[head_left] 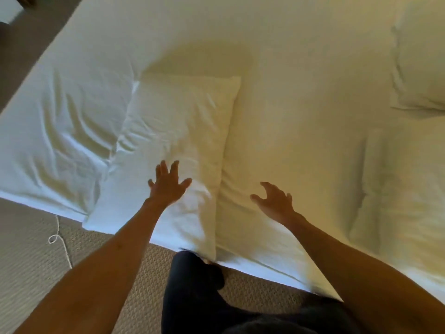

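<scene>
left hand (168, 186) over pillow's (178, 121) lower edge, fingers spread; contact unclear. pillow lies centre-left of frame on bed (301, 92). right hand (274, 201) just right of pillow, fingers loosely curled, holding nothing.

The pillow (178, 131) lies on the bed (301, 92) at its near edge. The left hand (168, 186) is over the pillow; the right hand (274, 201) is just right of it. A second pillow (421, 63) lies far right. A cord (60, 239) lies on the carpet (29, 261).
</scene>
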Available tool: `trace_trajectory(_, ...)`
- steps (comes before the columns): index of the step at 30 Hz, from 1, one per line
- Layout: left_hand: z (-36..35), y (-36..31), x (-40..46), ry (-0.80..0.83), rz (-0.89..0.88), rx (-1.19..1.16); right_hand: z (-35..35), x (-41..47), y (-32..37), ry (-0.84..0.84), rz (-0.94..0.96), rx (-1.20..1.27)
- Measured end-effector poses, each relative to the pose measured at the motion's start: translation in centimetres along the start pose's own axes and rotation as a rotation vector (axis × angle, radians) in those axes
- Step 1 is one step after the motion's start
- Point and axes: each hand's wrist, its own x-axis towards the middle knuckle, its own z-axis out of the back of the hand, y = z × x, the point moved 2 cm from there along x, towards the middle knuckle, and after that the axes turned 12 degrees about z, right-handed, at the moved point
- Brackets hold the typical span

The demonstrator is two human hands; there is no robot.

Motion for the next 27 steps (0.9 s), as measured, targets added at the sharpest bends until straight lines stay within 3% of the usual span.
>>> trace_trajectory(5, 4.1, 10.2, 12.2, -0.074, 0.083, -0.135, -7.7, 11.8, 10.9, -0.06, -0.058, 0.49)
trace_trajectory(8, 3.8, 15.3, 16.0, 0.062, 0.328, -0.46, -10.4, 15.2, 11.7, -0.174, -0.318, 0.812)
trace_trajectory(12, 1.4, 19.4, 17.0, 0.212, 0.496, -0.818, -11.5, 15.7, 11.4, -0.204, -0.452, 1.07)
trace_trajectory(16, 5.1, 14.6, 12.1, 0.001, 0.5, -1.064, -8.0, 13.7, 11.5, -0.43, -0.485, 1.111)
trace_trajectory(20, 7.9, 8.6, 7.0, -0.204, 0.473, -1.193, -1.0, 10.7, 10.6, -0.632, -0.396, 1.09)
trace_trajectory(27, 8.8, -6.1, -4.8, -0.243, 0.277, -1.302, 12.3, 0.0, 0.7, -0.855, -0.289, 1.103)
